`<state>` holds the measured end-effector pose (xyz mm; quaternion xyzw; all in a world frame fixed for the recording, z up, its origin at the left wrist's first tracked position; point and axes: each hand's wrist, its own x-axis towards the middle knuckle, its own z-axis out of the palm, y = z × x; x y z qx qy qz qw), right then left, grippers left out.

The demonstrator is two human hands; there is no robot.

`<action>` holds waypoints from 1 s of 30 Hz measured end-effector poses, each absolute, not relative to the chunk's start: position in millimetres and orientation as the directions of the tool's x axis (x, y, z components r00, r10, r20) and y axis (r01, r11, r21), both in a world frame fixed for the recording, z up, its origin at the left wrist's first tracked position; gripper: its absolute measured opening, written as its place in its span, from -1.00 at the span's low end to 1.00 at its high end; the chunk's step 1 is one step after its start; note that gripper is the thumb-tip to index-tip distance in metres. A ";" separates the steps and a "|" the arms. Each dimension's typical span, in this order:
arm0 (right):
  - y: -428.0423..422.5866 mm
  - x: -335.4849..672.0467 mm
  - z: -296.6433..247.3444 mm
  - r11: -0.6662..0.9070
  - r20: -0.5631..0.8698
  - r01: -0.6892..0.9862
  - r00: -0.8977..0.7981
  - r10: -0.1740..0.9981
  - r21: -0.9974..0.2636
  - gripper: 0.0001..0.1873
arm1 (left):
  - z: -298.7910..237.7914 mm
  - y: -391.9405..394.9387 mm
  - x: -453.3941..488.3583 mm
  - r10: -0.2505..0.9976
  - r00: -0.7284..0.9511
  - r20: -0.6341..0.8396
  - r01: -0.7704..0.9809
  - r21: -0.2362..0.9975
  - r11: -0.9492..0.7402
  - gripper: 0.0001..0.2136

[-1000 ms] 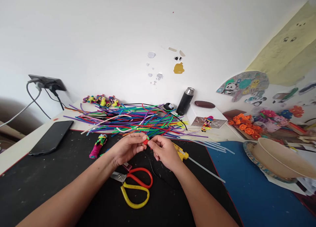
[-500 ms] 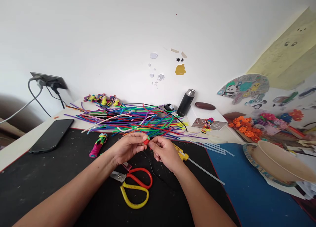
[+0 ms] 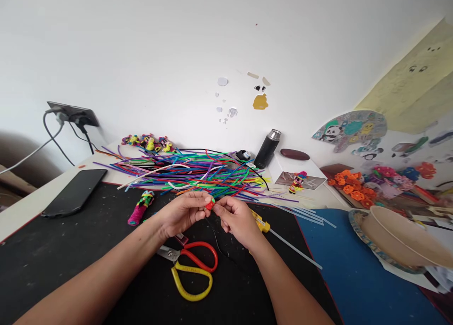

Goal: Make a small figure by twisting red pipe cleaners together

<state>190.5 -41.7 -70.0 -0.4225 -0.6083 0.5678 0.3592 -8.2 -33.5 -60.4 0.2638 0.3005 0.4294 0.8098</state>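
Observation:
Between my two hands, above the black mat, is a small red and green piece (image 3: 210,204), which looks like coiled pipe cleaner. My left hand (image 3: 189,212) pinches it from the left with thumb and fingers. From the right, the thumb and forefinger of my right hand (image 3: 235,219) close on its edge. Scissors (image 3: 194,268) with one red and one yellow handle lie below my hands. A yellow glue gun (image 3: 261,222) with a long clear glue stick (image 3: 296,248) rests partly behind my right hand. Left of my hands lies a pink, green and yellow pipe-cleaner figure (image 3: 140,208).
A wide pile of coloured pipe cleaners (image 3: 191,171) spreads behind my hands. A phone (image 3: 75,193) lies at left. At the back stand a black flask (image 3: 268,149) and a white box (image 3: 300,167) with a small doll (image 3: 298,181). A beige bowl (image 3: 406,230) sits at right.
The view has shifted slightly. The red and green piece has turned a little between my fingers, showing more red; both hands keep their pinch.

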 end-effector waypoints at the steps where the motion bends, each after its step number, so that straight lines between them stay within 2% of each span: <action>1: -42.0 190.4 -69.5 -0.002 -0.042 0.104 -0.385 0.922 -0.995 -0.56 | -60.6 -33.6 -8.6 0.855 0.449 -0.262 -0.535 0.688 0.491 -0.90; 30: -43.0 191.0 -67.5 -0.019 -0.050 0.083 -0.393 0.918 -0.996 -0.55 | -61.5 -34.4 -8.8 0.847 0.475 -0.237 -0.522 0.700 0.488 -0.92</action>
